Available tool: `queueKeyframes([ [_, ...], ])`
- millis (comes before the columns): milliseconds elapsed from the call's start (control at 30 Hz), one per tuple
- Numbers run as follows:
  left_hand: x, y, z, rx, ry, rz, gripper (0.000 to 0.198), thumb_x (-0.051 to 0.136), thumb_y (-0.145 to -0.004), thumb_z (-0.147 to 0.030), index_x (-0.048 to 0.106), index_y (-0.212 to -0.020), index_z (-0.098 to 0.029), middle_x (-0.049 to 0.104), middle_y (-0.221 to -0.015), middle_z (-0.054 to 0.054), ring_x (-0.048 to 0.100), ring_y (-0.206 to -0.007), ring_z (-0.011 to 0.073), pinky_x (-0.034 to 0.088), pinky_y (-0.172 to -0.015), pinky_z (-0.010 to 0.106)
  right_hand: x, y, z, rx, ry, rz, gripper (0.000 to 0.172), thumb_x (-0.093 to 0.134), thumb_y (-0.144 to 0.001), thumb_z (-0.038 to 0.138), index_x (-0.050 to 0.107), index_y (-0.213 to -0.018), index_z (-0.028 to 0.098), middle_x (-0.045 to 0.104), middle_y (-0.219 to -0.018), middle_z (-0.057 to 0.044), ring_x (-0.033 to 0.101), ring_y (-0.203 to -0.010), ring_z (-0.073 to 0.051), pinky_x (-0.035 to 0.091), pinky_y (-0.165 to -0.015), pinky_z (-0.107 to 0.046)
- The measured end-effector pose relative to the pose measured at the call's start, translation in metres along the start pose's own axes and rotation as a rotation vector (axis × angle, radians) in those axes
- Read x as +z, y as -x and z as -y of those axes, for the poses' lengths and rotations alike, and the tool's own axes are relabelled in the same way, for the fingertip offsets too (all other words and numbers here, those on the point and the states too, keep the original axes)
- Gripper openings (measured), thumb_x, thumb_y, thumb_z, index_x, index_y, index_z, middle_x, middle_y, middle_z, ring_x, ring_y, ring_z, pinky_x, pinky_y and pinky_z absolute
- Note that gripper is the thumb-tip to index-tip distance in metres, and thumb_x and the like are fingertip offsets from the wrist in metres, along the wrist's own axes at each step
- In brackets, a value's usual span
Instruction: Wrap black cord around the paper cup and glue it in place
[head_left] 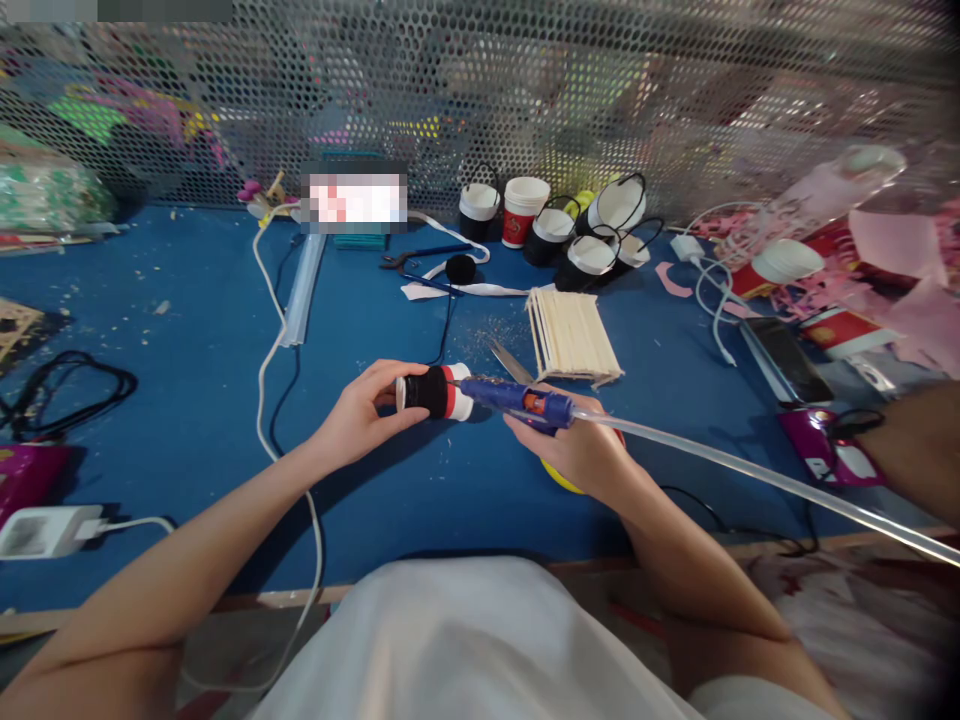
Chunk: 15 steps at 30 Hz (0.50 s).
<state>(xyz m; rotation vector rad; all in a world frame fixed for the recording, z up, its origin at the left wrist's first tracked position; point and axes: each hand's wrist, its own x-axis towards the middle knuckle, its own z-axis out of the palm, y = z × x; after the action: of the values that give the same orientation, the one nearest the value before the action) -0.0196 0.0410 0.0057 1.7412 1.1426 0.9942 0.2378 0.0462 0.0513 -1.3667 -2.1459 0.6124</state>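
Note:
My left hand [375, 408] is closed around one end of a paper cup [435, 393] lying on its side. Black cord wraps part of the cup, with a red band and white end beside it. My right hand [581, 445] grips a blue hot glue gun [517, 397], its nozzle at the cup's red band. A long clear glue stick [750, 470] runs out of the gun's back to the right. Scissors [511, 360] lie under the gun, their handles partly hidden by my right hand. A black cord ball [460, 268] sits behind the cup.
Several black-wrapped cups with handles [551, 235] and a red paper cup [525, 210] stand at the back. A bundle of wooden sticks [576, 335], pliers [420, 258], clear glue sticks [304, 290] and a white cable [262, 370] lie around. At right are a phone [786, 360] and another person's arm [922, 450].

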Motion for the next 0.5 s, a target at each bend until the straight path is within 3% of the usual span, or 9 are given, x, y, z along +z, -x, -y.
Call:
queueKeyframes([
  [233,0.000,-0.002,-0.004,-0.214,0.098,-0.036,0.048,0.067,-0.072,-0.036,0.053,-0.115,-0.020,0.062,-0.107,0.008,0.065,-0.080,0.0193,0.056,-0.069,0.035,-0.001,0.003,0.003,-0.003,-0.022,0.035,0.011,0.060,-0.075,0.028,0.055,-0.069,0.020,0.058,-0.058,0.003,0.050,-0.049,-0.009,0.039,-0.049,-0.020],
  [500,-0.001,-0.003,-0.011,-0.296,0.121,-0.040,0.050,0.067,-0.071,-0.037,0.052,-0.115,-0.019,0.064,-0.100,0.006,0.066,-0.078,0.0199,0.054,-0.068,0.032,0.000,0.005,0.004,-0.057,0.047,-0.012,0.013,0.062,-0.073,0.026,0.053,-0.066,0.020,0.054,-0.056,0.005,0.047,-0.047,-0.007,0.036,-0.047,-0.019],
])
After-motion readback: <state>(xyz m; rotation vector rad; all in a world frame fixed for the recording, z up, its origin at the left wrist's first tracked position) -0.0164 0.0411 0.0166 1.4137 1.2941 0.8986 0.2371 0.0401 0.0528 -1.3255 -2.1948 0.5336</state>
